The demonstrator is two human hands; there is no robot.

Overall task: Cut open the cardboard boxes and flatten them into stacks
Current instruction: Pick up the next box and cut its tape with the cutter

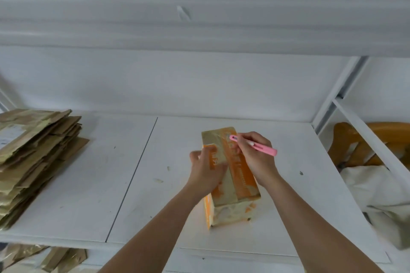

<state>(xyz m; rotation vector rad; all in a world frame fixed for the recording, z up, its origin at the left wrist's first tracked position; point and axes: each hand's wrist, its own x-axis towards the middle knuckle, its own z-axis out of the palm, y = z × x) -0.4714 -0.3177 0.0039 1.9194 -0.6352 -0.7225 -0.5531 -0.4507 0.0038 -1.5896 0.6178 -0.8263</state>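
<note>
Cardboard, already flattened, lies in a tall stack (33, 162) at the far left of the white table (93, 184), and its brown sheets are a little fanned out at the right side. Under the table edge, at the bottom left, we see more brown cardboard pieces (55, 258) on a lower level. A thin dark seam (133, 175) runs across the table from back to front, between the stack and the middle. The table top carries small dark spots and marks. Behind it stands a white wall (199, 82), and above we see a wide white board, maybe a shelf, with blurred lines.

In the middle, right of the seam, stands the orange and beige box (230, 175), long side pointing away from us, with clear tape along its top. Our left hand (207, 170) rests on the top left part of the box, fingers curled over its left edge, holding it steady. Our right hand (257, 155) pinches a pink cutter (255, 145) like a pen, and its tip touches the far end of the box top, on the tape.

At the right, a white metal frame (346, 95) rises at the table corner. Beyond it we see something of brown wood (363, 144) and a white cloth (377, 195).
</note>
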